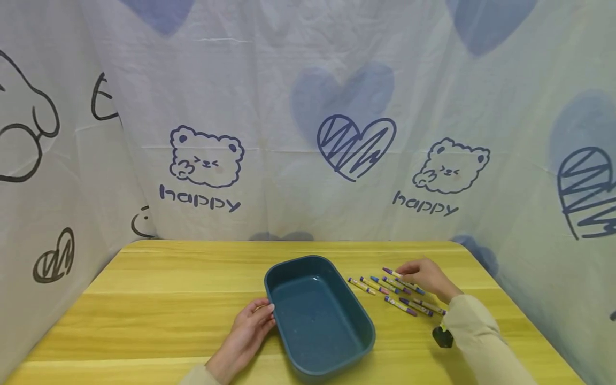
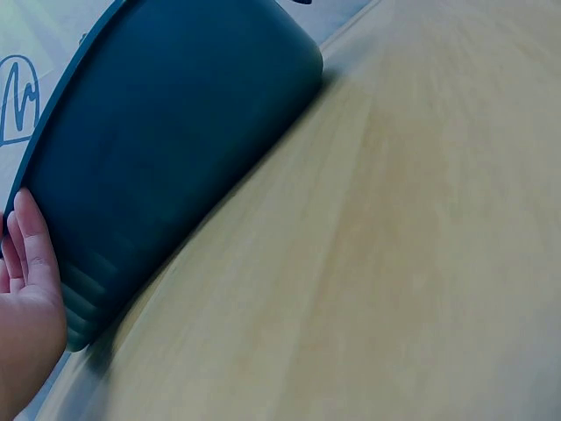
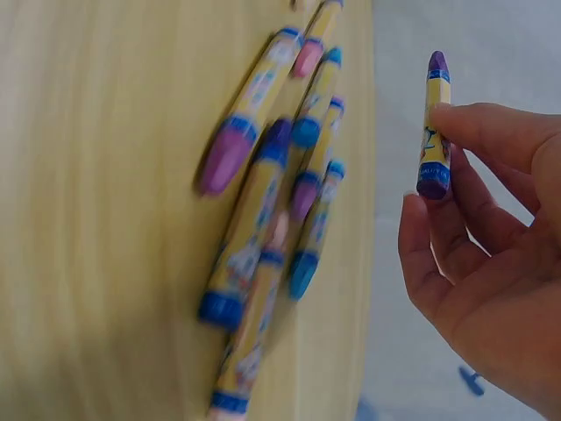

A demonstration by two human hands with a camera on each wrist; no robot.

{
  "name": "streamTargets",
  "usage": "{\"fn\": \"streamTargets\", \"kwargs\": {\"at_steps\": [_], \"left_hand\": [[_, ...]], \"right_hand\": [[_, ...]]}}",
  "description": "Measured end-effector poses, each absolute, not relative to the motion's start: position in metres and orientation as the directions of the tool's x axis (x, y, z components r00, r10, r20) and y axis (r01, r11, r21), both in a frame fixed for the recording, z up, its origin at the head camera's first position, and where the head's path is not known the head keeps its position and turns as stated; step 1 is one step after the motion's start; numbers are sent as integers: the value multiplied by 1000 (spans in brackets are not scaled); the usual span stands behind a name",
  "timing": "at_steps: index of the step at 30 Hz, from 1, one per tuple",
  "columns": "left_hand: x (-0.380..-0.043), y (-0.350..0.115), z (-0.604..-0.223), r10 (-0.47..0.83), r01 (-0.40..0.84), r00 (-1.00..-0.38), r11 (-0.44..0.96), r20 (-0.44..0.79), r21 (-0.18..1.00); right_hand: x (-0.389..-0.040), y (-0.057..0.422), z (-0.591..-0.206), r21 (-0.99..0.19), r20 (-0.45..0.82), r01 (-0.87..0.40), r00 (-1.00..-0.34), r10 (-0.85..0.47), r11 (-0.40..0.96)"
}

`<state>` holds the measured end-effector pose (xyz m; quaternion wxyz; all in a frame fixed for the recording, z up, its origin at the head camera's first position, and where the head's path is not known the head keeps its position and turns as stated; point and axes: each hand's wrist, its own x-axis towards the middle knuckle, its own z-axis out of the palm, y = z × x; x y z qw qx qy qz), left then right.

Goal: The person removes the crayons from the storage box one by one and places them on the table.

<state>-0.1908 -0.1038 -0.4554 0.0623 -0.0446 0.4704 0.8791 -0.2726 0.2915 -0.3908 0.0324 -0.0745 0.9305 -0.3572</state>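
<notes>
My right hand [image 1: 427, 277] pinches a purple crayon [image 3: 436, 132] with a yellow wrapper between thumb and fingers, its purple tip pointing away from the palm. In the head view that hand is over the far side of a loose group of crayons [image 1: 397, 306]. A deep teal rectangular bin [image 1: 338, 369] stands to the left of the crayons, its inside bare. At the bin's left side, my left hand [image 1: 246, 330] touches the rim and outer wall with nearly straight fingers [image 2: 33, 241].
All this lies on a yellow wood-grain table [image 1: 159, 310]. Behind it hangs a pale curtain [image 1: 269, 107] with hearts and bear drawings. Purple, pink and blue crayons lie side by side, some overlapping. A small black device [image 1: 443, 337] is at the right wrist.
</notes>
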Motion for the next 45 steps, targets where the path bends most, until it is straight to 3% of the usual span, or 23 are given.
{"fn": "streamTargets", "kwargs": {"at_steps": [15,45], "left_hand": [[-190,-104,-457,53,-132,-991,-543,-123,829],[-190,-106,-456,83,-138,-990,-536,-110,833]], "right_hand": [[-262,333,-405,-662,-58,-41,-993,-106,748],[-247,380,-423,-636,-129,-33,-980,-148,771]]}}
